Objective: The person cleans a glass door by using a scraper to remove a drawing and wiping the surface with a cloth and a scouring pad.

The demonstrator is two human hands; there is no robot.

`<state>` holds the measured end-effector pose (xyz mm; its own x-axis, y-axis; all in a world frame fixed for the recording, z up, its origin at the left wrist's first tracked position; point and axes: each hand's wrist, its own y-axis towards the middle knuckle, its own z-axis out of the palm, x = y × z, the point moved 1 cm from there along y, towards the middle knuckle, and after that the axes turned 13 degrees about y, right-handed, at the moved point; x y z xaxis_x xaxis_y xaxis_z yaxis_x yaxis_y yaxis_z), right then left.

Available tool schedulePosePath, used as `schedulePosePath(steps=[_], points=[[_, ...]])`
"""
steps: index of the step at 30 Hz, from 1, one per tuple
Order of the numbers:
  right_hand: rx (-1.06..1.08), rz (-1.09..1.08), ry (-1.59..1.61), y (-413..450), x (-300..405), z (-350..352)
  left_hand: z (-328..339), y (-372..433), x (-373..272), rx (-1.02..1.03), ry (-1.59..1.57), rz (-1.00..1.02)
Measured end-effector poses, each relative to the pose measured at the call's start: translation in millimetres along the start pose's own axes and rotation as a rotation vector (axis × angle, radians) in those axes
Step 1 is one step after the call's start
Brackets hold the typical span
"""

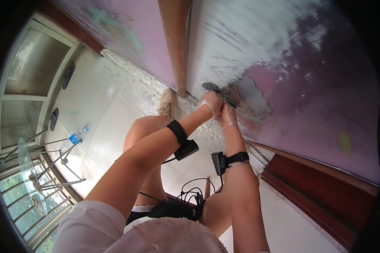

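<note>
My left hand (210, 101), in a thin clear plastic glove, is pressed low against an upright glossy purple panel (307, 132), closed around a dark grey clump of scouring wool (211, 86). My right hand (228, 115), gloved the same way, meets it from the right, its fingers against another part of the dark wool (230, 100). Whether this is one clump or two is hidden by the fingers. Around the wool the panel shows a whitish scrubbed-looking area (240, 38) with streaks. A grey and pink flower print (253, 98) lies just right of it.
A brown upright post (174, 47) borders the panel at left. My shoe (167, 102) stands on the pale floor (104, 120). Leftward are a water bottle (74, 138), a glass-topped metal-legged table (28, 177) and slippers (53, 119). A black cable (193, 193) loops at my lap; dark red wood (316, 186) lies right.
</note>
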<state>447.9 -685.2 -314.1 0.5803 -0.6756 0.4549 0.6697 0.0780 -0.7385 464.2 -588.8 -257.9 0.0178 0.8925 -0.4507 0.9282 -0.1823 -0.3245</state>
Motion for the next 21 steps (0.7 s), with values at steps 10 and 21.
schedulePosePath(steps=[10,21], points=[[-0.013,-0.078,0.014,-17.3,12.8,10.9,-3.6,4.3,-4.5,0.039,0.004,-0.084],[-0.014,-0.004,0.038,-21.0,13.2,16.6,-10.6,1.1,-6.4,0.100,-0.019,-0.090]])
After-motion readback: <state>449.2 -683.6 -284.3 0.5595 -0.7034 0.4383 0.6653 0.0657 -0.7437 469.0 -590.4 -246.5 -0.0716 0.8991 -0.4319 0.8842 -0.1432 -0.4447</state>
